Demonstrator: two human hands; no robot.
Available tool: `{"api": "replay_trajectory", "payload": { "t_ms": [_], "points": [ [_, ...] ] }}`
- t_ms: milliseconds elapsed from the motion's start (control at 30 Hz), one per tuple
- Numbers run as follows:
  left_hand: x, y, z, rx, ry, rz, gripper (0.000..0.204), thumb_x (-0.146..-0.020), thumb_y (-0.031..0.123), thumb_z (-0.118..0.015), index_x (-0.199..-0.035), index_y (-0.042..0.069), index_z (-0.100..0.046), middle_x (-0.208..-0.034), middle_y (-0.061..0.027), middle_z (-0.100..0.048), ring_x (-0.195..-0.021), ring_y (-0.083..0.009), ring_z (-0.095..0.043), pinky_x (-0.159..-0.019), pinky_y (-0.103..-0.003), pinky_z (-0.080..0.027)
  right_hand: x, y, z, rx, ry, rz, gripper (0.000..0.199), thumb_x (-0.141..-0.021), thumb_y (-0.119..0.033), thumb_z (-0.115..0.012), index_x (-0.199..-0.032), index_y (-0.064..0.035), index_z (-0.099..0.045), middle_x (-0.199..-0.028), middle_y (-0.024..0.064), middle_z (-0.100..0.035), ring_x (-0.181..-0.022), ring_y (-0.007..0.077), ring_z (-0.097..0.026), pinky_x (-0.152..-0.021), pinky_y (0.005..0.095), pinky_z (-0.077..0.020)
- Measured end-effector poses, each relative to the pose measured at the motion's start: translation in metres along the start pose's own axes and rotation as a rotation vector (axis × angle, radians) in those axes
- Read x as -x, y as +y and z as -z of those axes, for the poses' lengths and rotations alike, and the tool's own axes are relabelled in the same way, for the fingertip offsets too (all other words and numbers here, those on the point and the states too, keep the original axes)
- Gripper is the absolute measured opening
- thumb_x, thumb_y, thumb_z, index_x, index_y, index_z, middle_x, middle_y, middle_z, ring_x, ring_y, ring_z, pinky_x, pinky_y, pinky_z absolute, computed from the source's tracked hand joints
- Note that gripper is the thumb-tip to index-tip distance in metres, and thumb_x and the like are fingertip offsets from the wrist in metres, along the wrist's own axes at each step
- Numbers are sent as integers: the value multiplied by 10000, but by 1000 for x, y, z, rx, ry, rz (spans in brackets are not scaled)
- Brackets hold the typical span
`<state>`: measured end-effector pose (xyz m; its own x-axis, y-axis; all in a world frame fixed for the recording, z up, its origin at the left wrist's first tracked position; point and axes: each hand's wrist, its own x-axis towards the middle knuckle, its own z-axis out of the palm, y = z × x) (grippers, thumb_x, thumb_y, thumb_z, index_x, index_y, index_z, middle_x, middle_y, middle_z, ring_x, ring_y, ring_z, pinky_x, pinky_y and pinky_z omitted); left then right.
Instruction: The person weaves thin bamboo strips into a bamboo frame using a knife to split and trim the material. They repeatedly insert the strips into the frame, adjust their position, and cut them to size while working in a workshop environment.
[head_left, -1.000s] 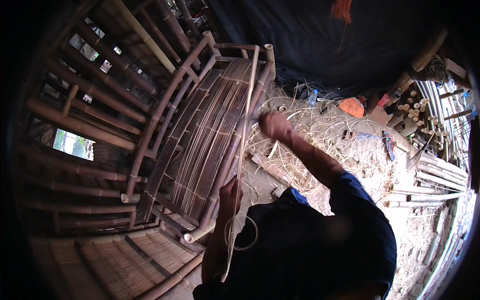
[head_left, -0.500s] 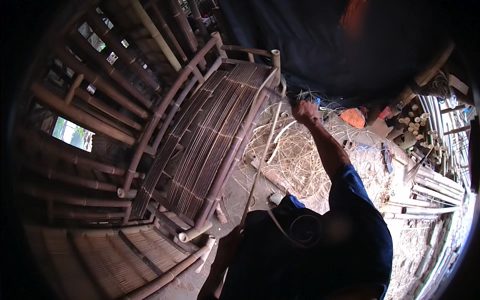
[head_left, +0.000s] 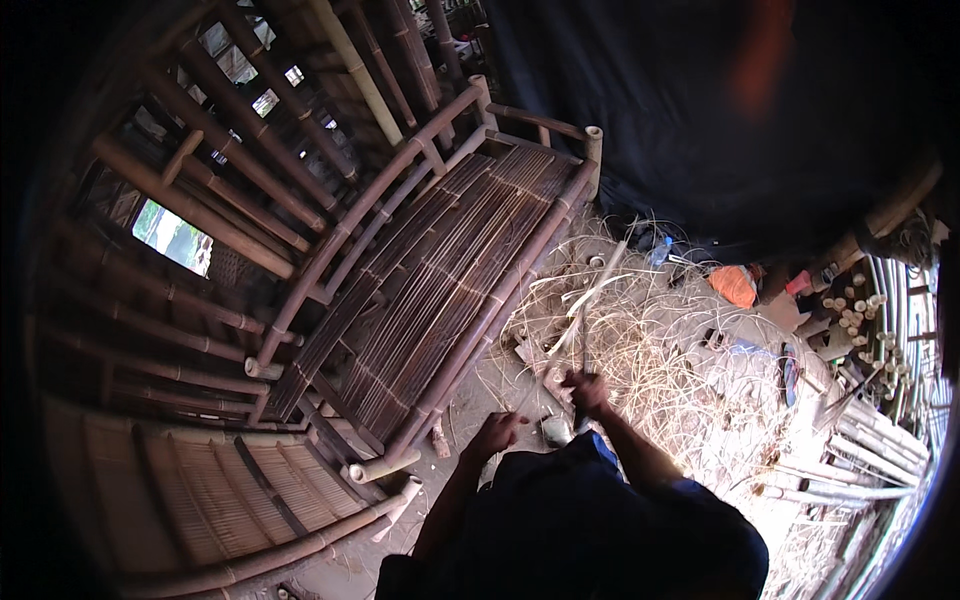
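Observation:
My right hand [head_left: 588, 392], in front of my body, is closed round what looks like a knife [head_left: 584, 335], its slim dark blade pointing away from me. To its left and slightly nearer, my left hand [head_left: 496, 433] has its fingers curled in. Whatever it may hold is too thin or hidden to make out. The two hands are apart. Beyond the right hand, a pale bamboo strip [head_left: 607, 268] shows over the littered ground. Thin bamboo shavings [head_left: 640, 340] lie in a tangled heap ahead and to the right.
A dark bamboo bench [head_left: 440, 280] stands on my left, with a second slatted bamboo piece [head_left: 215, 490] nearer. Black sheeting [head_left: 690, 130] hangs at the back. An orange thing [head_left: 733, 285], stacked bamboo poles [head_left: 850, 460] and cut bamboo ends [head_left: 865, 310] are to the right.
My right hand has drawn back from beside the bench's far end to near my body. My left hand has come into view from beside my body. The long strip between them no longer shows there.

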<state>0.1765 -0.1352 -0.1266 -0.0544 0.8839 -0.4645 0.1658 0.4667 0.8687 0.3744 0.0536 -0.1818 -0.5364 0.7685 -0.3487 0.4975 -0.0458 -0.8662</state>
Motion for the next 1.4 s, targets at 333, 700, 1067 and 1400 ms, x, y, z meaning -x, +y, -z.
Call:
{"api": "replay_trajectory", "payload": {
  "t_ms": [333,700,1067,1400],
  "points": [
    [104,35,14,213,-245,713,518,-992,513,-433,-1175,73,-636,-767,-67,-669,-716,-182,-674,-666,-323,-542,-84,41,45,-757,112,-48,275,-907,-342,-586,-814,-86,-624,-601,17,-529,-467,140,-492,-402,304,-381],
    [77,-63,-29,-870,437,-777,232,-852,232,-658,-971,34,-642,-753,-126,-622,-700,-230,-637,-626,-396,-500,-43,-61,54,672,170,150,312,-901,-296,-488,-953,-20,-625,-904,216,-674,-827,401,-644,-682,515,-480],
    [123,43,-48,182,262,-64,224,-939,228,-595,-816,49,-542,-560,41,-376,-513,-61,-347,-458,-280,-291,100,-60,-65,810,371,457,225,-891,-248,-467,-804,-60,-556,-620,168,-597,-548,325,-618,-448,455,-423],
    [246,21,-25,-238,295,-45,399,-867,147,-577,-1250,35,-592,-909,-108,-683,-658,-104,-564,-609,-302,-486,48,-101,29,696,640,392,229,-791,-219,-582,-666,-28,-600,-631,196,-630,-505,323,-619,-472,466,-473]
  ]
}}
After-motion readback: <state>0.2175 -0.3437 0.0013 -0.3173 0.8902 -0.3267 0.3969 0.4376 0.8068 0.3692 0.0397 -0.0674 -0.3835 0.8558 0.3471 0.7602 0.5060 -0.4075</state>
